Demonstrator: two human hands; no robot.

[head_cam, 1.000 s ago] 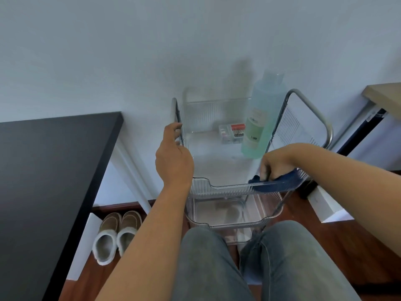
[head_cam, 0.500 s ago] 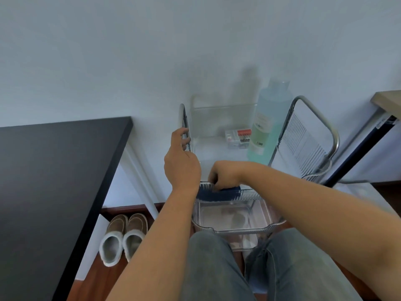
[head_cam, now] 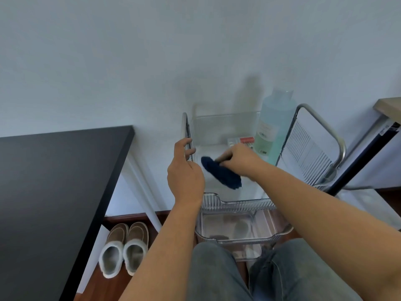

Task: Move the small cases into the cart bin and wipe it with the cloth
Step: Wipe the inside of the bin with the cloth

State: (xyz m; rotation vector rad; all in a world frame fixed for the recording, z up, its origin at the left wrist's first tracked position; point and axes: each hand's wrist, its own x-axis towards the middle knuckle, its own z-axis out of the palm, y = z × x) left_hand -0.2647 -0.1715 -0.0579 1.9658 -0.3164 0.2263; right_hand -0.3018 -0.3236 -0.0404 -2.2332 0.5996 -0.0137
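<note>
The clear plastic top bin (head_cam: 238,204) of a metal-framed cart stands in front of my knees. My right hand (head_cam: 237,161) is inside it, shut on a dark blue cloth (head_cam: 221,174) that lies on the bin floor. My left hand (head_cam: 184,172) grips the cart's left metal rail (head_cam: 186,127). The small cases (head_cam: 240,141), clear with a red strip, lie at the back of the bin, partly hidden by my right hand.
A tall pale-green bottle (head_cam: 273,127) stands in the bin's back right corner. A lower clear bin (head_cam: 238,235) sits beneath. A black table (head_cam: 54,192) is at the left, slippers (head_cam: 123,248) on the floor beside it. The cart's right handle (head_cam: 321,127) curves at the right.
My right hand has carried the cloth from the bin's front rim across to the left and then back into the bin, onto its floor. The left hand stays on the rail.
</note>
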